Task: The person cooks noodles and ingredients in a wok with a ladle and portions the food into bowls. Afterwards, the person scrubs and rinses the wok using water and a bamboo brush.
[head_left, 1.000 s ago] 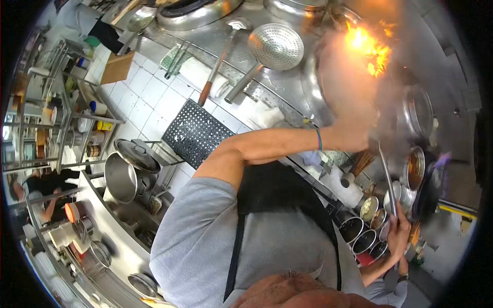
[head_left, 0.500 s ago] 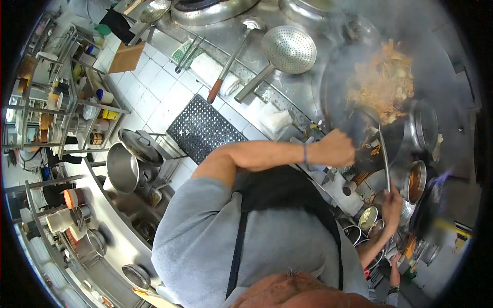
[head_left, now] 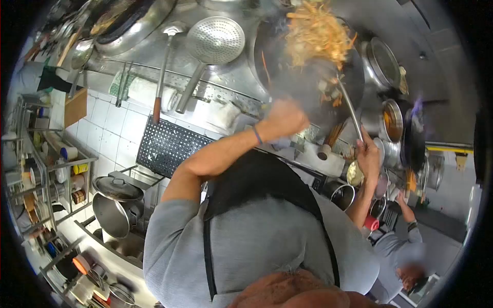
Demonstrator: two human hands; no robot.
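My left hand (head_left: 288,118), with a band at the wrist, is closed in a fist at the near edge of a dark wok (head_left: 308,95). Steam blurs what lies under its fingers. My right hand (head_left: 367,154) grips the long metal handle of a ladle (head_left: 349,105), whose bowl end reaches over the wok. A mass of noodles with vegetable pieces (head_left: 318,36) is spread above the far part of the wok, and smaller bits hang near the ladle's end.
A perforated strainer (head_left: 215,41) and a wooden-handled ladle (head_left: 162,77) lie left of the wok. On the right are a bowl of orange-brown liquid (head_left: 392,120), several containers and a purple flame (head_left: 417,108). Another person (head_left: 395,246) is at lower right.
The flames over the wok have gone and steam remains. The noodles have moved toward the wok's far side. The view has turned, and more of the other person shows at lower right.
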